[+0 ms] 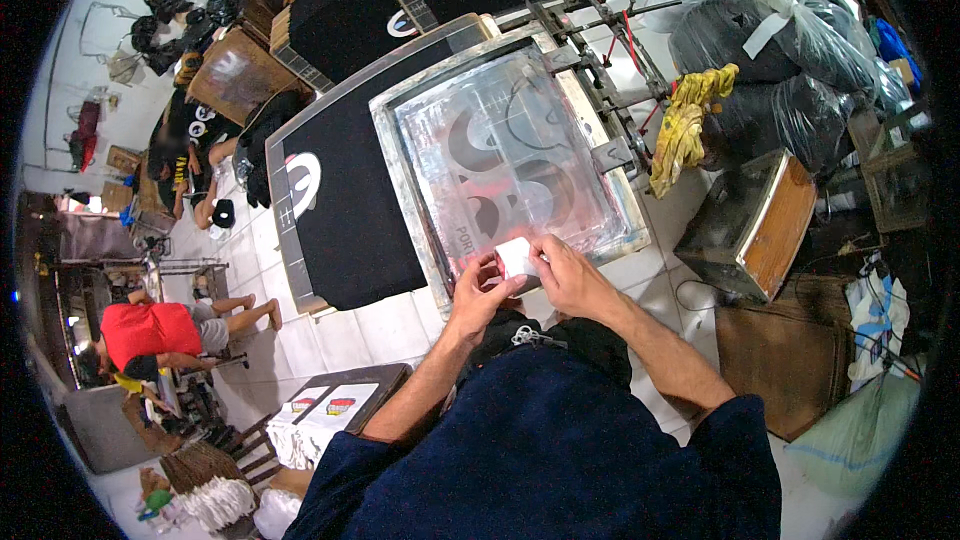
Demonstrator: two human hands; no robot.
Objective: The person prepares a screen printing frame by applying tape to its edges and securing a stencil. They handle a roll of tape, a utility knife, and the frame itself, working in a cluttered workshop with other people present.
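Note:
My left hand (476,292) and my right hand (566,278) meet over the near edge of a screen-printing frame (398,180). Between their fingertips is a small white piece (517,257), perhaps folded paper or cloth; its exact kind does not show. Thumb and fingers of the right hand pinch its right side, while the left hand's curled fingers hold the left. Below them, the frame's grey mesh (515,175) bears curved shapes and reddish smears. Black fabric (350,210) with a white-and-black eye print lies on the board to the left, partly under the frame.
A metal clamp (612,153) joins the frame to a rail at the right. Yellow stained cloth (690,120) hangs there, near a wooden box (765,225) and plastic-wrapped bundles (740,50). Printed white fabric (325,415) lies lower left. A person in red (150,335) works farther left.

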